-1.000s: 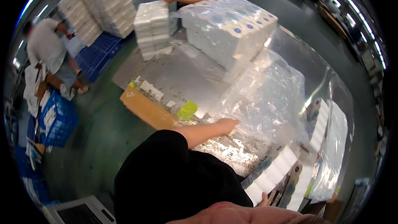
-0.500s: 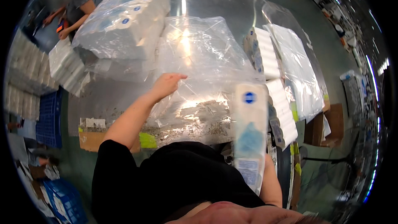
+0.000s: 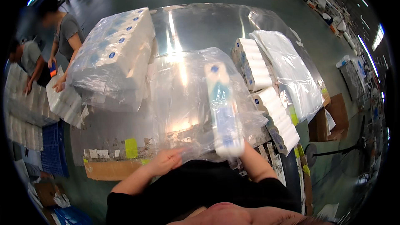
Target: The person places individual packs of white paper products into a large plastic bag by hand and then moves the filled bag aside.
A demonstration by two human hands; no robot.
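My left hand (image 3: pixel 167 161) is closed on the near edge of a large clear plastic bag (image 3: pixel 168 100) lying on the metal table. A long white pack of paper rolls (image 3: pixel 225 112) with blue print points away from me, its far part under the bag's film. My right hand (image 3: pixel 247 151) grips this pack at its near end; the fingers are hidden behind it. To the right lie two more roll packs (image 3: pixel 271 116) in a line, the nearer one close to my right forearm.
At the left of the table (image 3: pixel 196 21) stands a big filled clear bag of packs (image 3: pixel 116 54). Flat plastic bags (image 3: pixel 287 71) are stacked on the right. Beyond the right edge is an open carton (image 3: pixel 333 118). Two people work at the far left beside stacked packs (image 3: pixel 25 100) and a blue crate (image 3: pixel 53 148).
The pack has moved from upright near my right side forward and left, into the bag. My left hand has drawn back toward my body with the bag's edge. My view has tilted upward.
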